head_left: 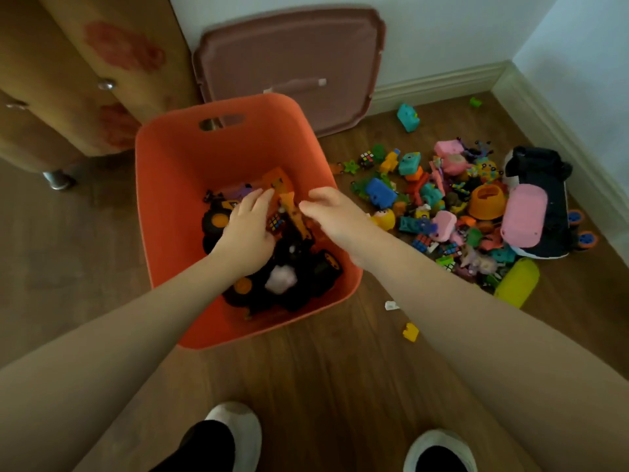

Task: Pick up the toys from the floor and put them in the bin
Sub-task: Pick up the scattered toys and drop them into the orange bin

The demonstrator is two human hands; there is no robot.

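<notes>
Orange plastic bin [163,185]: on wood floor, holding dark toy trucks [306,267]. Left hand [246,229] and right hand [332,212] above its contents, fingers relaxed, gripping nothing. Heap of colourful plastic toys [442,206]: floor, right of bin.

Head camera, looking steeply down from standing height.

The single wide-angle view faces forward and down over the person's own arms, with the feet at the near edge and the wall corner at the far edge. The orange bin [163,199] sits close, near centre; the toy pile [452,206] lies to the right, the wooden cabinet [68,80] far left. Straight edges bow toward the frame's borders.
</notes>
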